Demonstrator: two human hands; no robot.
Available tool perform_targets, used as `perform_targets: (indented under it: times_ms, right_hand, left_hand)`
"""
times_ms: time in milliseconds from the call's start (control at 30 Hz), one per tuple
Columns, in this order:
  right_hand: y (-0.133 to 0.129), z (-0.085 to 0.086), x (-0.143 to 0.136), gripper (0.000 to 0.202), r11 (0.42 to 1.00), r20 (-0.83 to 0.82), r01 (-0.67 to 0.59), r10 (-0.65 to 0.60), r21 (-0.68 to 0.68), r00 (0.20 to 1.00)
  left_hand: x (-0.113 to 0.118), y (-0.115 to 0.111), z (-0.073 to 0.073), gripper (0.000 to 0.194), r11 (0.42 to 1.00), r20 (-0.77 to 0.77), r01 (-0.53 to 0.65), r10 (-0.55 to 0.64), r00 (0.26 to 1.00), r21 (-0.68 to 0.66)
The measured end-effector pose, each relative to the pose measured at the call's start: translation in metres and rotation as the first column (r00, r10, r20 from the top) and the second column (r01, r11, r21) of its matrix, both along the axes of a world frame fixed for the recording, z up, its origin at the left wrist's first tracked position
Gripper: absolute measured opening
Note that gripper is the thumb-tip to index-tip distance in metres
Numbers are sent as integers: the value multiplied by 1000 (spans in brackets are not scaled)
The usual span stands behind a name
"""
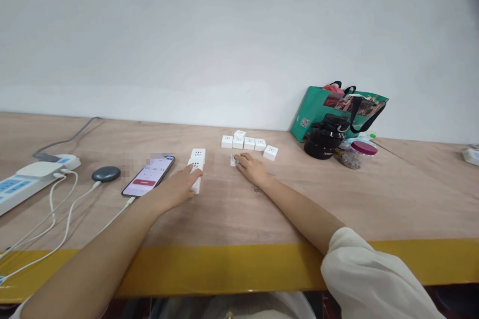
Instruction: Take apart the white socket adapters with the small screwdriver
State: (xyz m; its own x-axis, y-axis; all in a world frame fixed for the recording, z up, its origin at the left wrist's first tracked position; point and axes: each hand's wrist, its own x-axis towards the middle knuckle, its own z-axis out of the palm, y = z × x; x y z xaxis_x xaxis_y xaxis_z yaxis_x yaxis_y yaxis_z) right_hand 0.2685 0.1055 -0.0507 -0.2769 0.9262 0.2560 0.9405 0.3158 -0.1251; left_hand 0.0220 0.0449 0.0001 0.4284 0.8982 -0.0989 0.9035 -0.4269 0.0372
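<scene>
A short column of white square power sockets (pixel 198 153) stands on the table left of the middle, with pin holes on the top faces. My left hand (pixel 183 183) is at the nearer end of this column, its fingers curled over a socket and partly covering it. To the right, my right hand (pixel 253 169) has its fingertips on a single white socket (pixel 232 161), lying flat on the table. The thumb of that hand is hidden from view. Beyond it, several more white sockets (pixel 249 143) form a loose row, one set behind the others.
A phone (pixel 149 175) showing a running timer lies left of my left hand, with a dark round device (pixel 106 174), white cables and a power strip (pixel 22 187) farther left. At the back right are a green bag (pixel 312 102), a black bottle (pixel 322 142) and a pink-lidded jar (pixel 364 148).
</scene>
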Motion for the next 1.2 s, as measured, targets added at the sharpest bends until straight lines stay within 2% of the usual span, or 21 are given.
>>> perform_targets:
  times_ms: [267,400,467,500,567,667,767,900,1067,1200]
  right_hand:
    - [-48,-1,10,39,995,-9,-102,102,-10,995]
    - [-44,-5,19,48,985,-41,-151,155,77,987]
    - [-27,-4,33,50,993,-80,-26,36,118,996]
    - [-16,-4,42,49,990,-99,87,-76,111,992]
    - [5,-3,64,49,947,-151,315,-303,61,941]
    - [26,-4,93,49,921,-171,389,-379,28,909]
    - [24,-8,103,44,940,-171,342,-336,9,926]
    - [-2,-13,91,43,977,-160,214,-212,-1,964]
    - [-33,-7,70,40,1000,-195,19,-17,10,981]
    - [-41,-1,61,38,992,-267,-123,120,6,956]
  left_hand:
    - [8,7,10,47,1000,3,-15,15,1000,-17]
    - [8,6,7,51,997,-58,-2,6,998,75]
    - [12,5,3,55,986,-79,22,-9,997,168]
    - [16,4,0,57,976,-75,48,-33,997,215]
    - [28,2,-9,58,952,-34,125,-120,992,280]
    - [49,0,-23,62,941,26,196,-211,977,274]
    - [66,5,-35,61,954,97,226,-248,964,195]
    - [70,14,-44,56,970,254,224,-240,937,91]
    - [62,8,-46,37,957,455,287,-272,848,36]
    - [61,-5,-41,25,946,524,321,-295,799,43]
